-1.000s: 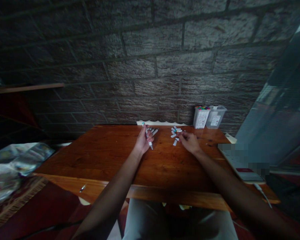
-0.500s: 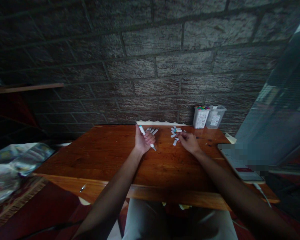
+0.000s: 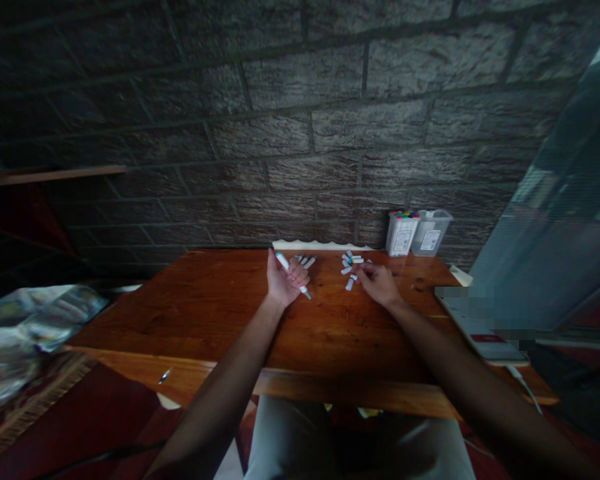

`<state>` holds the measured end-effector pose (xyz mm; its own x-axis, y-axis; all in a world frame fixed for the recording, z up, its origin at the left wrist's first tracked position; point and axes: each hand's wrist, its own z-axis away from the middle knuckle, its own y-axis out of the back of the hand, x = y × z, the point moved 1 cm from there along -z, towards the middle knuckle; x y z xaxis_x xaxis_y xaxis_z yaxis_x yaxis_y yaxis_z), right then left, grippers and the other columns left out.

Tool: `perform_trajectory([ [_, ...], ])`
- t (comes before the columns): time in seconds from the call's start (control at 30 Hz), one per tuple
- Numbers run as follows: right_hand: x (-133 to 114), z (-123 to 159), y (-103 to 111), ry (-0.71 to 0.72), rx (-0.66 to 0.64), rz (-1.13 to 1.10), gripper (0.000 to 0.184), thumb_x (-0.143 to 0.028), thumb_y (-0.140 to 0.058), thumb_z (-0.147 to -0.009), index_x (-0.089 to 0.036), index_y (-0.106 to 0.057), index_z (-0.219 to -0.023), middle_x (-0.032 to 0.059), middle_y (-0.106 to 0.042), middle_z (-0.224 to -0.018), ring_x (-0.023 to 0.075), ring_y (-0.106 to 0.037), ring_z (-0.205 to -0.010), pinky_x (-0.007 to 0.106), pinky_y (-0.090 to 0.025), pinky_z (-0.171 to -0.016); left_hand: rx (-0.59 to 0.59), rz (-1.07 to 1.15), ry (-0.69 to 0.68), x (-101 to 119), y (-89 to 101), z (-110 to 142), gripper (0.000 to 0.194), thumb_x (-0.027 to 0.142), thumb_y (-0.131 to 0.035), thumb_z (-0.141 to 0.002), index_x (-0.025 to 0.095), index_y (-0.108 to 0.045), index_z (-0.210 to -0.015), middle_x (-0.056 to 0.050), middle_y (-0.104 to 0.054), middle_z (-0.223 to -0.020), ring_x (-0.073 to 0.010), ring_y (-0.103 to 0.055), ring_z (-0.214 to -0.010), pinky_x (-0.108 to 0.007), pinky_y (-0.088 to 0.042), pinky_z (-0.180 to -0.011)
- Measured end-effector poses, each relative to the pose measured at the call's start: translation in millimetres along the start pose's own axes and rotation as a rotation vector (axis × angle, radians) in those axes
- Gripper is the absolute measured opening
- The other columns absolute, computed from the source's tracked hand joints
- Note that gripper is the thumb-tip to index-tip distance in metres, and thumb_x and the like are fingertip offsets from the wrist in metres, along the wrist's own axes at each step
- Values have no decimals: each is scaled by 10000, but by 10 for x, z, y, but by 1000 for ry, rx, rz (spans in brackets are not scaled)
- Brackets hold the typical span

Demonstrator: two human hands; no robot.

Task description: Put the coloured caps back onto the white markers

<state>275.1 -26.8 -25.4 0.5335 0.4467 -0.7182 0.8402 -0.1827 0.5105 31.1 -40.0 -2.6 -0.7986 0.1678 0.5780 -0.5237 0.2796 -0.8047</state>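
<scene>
My left hand [image 3: 283, 285] is closed around a white marker [image 3: 283, 261] with a teal band near its upper end. The marker slants down to the right across the fingers, its grey lower end poking out below them. Just behind that hand, several white marker caps [image 3: 310, 263] lie on the table. Over at the right, my right hand [image 3: 379, 284] is low over the wood with its thumb and fingers pinched together. Whatever is between those fingertips is hidden. A single white cap [image 3: 351, 283] lies beside them, and a loose cluster of caps [image 3: 355, 261] sits just behind.
The wooden table [image 3: 230, 327] backs onto a brick wall. At its back right stand a clear box full of markers [image 3: 401, 235] and a second clear box [image 3: 431, 235]. A flat device [image 3: 487, 338] with a white cable lies along the right edge.
My left hand and its marker have shifted very slightly left, and the hand has turned a little. My right hand stays in place among the caps.
</scene>
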Motion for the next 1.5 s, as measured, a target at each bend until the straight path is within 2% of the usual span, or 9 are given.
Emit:
perform_trajectory([
  [0.27,1,-1,3,4,-3,-6,374,-445,-468,-869,-183,-735,-871,25,-705,-679,149,-593,-578,229,-416,-539,35,-15,-5,15,-20,9,614,691,-395,-816,201,-323,-452,58,-211,-368,-68,-245,-309,-221,-224,-325],
  [0.5,8,3,-7,6,-1,-13,355,-436,-480,-867,-186,-730,-840,31,-721,-715,150,-614,-594,237,-445,-578,74,-48,-85,50,-22,24,629,681,-325,-823,206,-254,-417,63,-161,-350,-63,-194,-288,-217,-184,-312],
  [0.7,30,-12,-16,8,-3,-24,356,-439,-475,-874,-187,-722,-828,35,-725,-729,160,-636,-638,246,-463,-618,84,-58,-90,39,-29,49,634,697,-289,-837,203,-291,-439,63,-171,-371,-67,-199,-306,-221,-202,-330],
  [0.87,-16,-11,-18,32,12,-86,368,-460,-477,-879,-185,-720,-857,21,-706,-707,138,-610,-606,234,-463,-607,36,-66,-46,-93,-111,-4,544,633,-369,-867,159,-549,-671,26,-372,-477,-102,-364,-402,-243,-336,-412],
  [0.97,-60,-1,-29,55,15,-136,374,-478,-489,-872,-184,-719,-886,21,-699,-708,133,-598,-593,237,-461,-602,32,-105,-30,-160,-129,-55,318,403,-480,-892,130,-603,-786,-30,-518,-623,-117,-486,-520,-263,-429,-527],
  [1.07,-79,3,-46,61,23,-162,364,-479,-501,-866,-186,-717,-884,28,-705,-731,137,-609,-616,244,-472,-620,49,-199,-68,-191,-97,-79,126,199,-597,-830,110,-641,-907,-58,-614,-763,-118,-572,-635,-257,-480,-620],
  [1.23,-167,11,-56,-5,-27,-303,382,-527,-550,-816,-186,-698,-902,21,-683,-705,121,-565,-552,237,-457,-538,29,-396,-102,-240,-56,-52,254,172,-742,-726,133,-666,-965,-68,-691,-881,-127,-641,-699,-275,-532,-702],
  [1.33,-308,40,-50,-29,-123,-469,386,-536,-598,-772,-197,-681,-936,11,-679,-744,99,-512,-496,227,-423,-467,-17,-542,-56,-284,-71,-31,299,217,-767,-706,135,-682,-981,-90,-709,-921,-123,-650,-663,-251,-538,-645],
  [1.5,-469,85,-67,24,-228,-595,348,-501,-659,-739,-222,-692,-945,7,-696,-838,100,-531,-559,222,-409,-487,-55,-672,-32,-339,-97,-23,272,230,-791,-671,113,-695,-897,-99,-722,-863,-110,-638,-595,-215,-517,-557],
])
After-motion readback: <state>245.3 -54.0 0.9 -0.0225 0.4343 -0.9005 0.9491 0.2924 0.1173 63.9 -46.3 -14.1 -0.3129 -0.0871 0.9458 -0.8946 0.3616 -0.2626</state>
